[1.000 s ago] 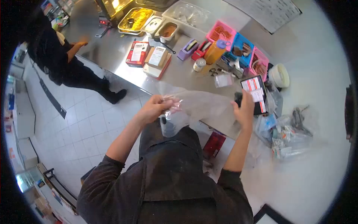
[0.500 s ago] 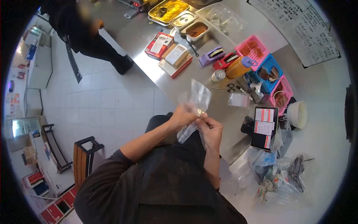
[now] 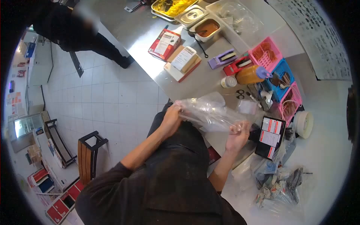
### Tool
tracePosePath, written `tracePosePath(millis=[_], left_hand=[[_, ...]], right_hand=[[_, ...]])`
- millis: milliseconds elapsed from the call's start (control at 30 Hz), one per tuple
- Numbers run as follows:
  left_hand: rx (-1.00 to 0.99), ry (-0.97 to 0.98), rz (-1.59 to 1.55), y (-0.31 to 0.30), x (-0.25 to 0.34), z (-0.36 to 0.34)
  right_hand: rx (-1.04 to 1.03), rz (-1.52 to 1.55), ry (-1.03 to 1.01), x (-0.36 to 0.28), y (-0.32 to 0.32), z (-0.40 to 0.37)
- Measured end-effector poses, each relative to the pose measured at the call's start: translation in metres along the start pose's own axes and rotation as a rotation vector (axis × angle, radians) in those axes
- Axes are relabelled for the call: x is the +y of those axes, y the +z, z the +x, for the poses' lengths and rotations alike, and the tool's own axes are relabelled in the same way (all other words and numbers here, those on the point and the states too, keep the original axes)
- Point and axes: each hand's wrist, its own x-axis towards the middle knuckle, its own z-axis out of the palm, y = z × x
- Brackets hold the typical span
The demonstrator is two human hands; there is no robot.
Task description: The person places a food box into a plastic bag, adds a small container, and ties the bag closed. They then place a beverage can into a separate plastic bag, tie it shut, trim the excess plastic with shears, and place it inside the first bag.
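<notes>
A plastic bag (image 3: 210, 112) hangs stretched above the counter (image 3: 202, 80) edge, its long axis running 10 to 4 o'clock. The left hand (image 3: 170, 119) pinches its 9 o'clock end and the right hand (image 3: 238, 134) its 4 o'clock end, fingers closed on the film, both equally near

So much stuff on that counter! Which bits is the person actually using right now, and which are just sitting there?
In use: clear bag, held by left hand and right hand.

Lying about: red box, purple tape dispenser, orange bottle, scissors, pink basket, tape roll, sauce tray.
</notes>
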Motion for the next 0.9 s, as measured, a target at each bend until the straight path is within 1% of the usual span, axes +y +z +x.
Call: tracePosePath(millis=[33, 67, 133, 167, 233, 267, 367, 400, 467, 500, 533, 567, 600, 633, 667, 700, 767, 800, 833, 867, 900], left_hand=[[-0.079, -0.249, -0.380, 0.011, 0.022, 0.002], [-0.259, -0.317, -0.394, 0.004, 0.033, 0.013], [-0.632, -0.452, -0.427, -0.008, 0.053, 0.039], [-0.598, -0.222, -0.106, -0.009, 0.056, 0.045], [-0.478, 0.220, 0.540, -0.012, 0.050, 0.044], [-0.458, 0.238, 0.570, -0.023, 0.048, 0.052], [-0.345, 0.151, 0.693, -0.045, 0.068, 0.076], [-0.330, 0.094, 0.718, -0.051, 0.078, 0.080], [-0.255, 0.185, 0.699, -0.069, 0.082, 0.088], [-0.224, 0.230, 0.694, -0.077, 0.083, 0.094], [-0.238, 0.259, 0.738, -0.081, 0.085, 0.102], [-0.239, 0.223, 0.787, -0.083, 0.096, 0.107], [-0.241, 0.191, 0.834, -0.083, 0.112, 0.115], [-0.240, 0.165, 0.879, -0.085, 0.122, 0.122], [-0.198, 0.310, 0.871, -0.101, 0.106, 0.131], [-0.222, 0.184, 0.909, -0.107, 0.107, 0.132], [-0.281, -0.067, 0.978, -0.120, 0.111, 0.129], [-0.423, -0.047, 0.982, -0.131, 0.114, 0.121], [-0.424, 0.174, 1.037, -0.122, 0.126, 0.116], [-0.423, 0.399, 1.085, -0.103, 0.148, 0.107], [-0.484, 0.575, 1.035, -0.088, 0.145, 0.102]], right_hand=[[0.098, -0.176, 0.027, 0.009, 0.013, -0.003], [0.119, -0.067, 0.155, 0.019, 0.037, -0.007], [0.196, 0.060, 0.068, 0.029, 0.062, -0.004], [0.226, 0.116, 0.028, 0.034, 0.071, 0.000], [0.445, 0.178, 0.092, 0.028, 0.070, 0.009], [0.560, 0.218, 0.120, 0.026, 0.067, 0.011], [0.347, 0.200, 0.054, 0.038, 0.050, 0.010], [0.246, 0.233, 0.084, 0.031, 0.046, 0.010], [0.049, 0.302, 0.149, 0.015, 0.047, 0.013], [0.107, 0.194, 0.127, 0.025, 0.062, 0.016], [0.163, 0.085, 0.107, 0.038, 0.084, 0.019], [0.223, -0.027, 0.091, 0.048, 0.103, 0.018], [0.380, -0.112, 0.141, 0.051, 0.115, 0.007], [0.337, -0.431, 0.134, 0.051, 0.114, 0.005], [0.281, -0.747, 0.127, 0.050, 0.112, 0.007], [0.215, -1.062, 0.122, 0.051, 0.115, 0.010], [0.330, -1.347, -0.033, 0.057, 0.121, 0.010], [0.384, -1.489, -0.120, 0.061, 0.128, 0.011], [0.440, -1.631, -0.208, 0.063, 0.137, 0.010], [0.299, -1.752, -0.234, 0.072, 0.152, 0.008], [0.147, -1.866, -0.257, 0.087, 0.174, 0.005]])
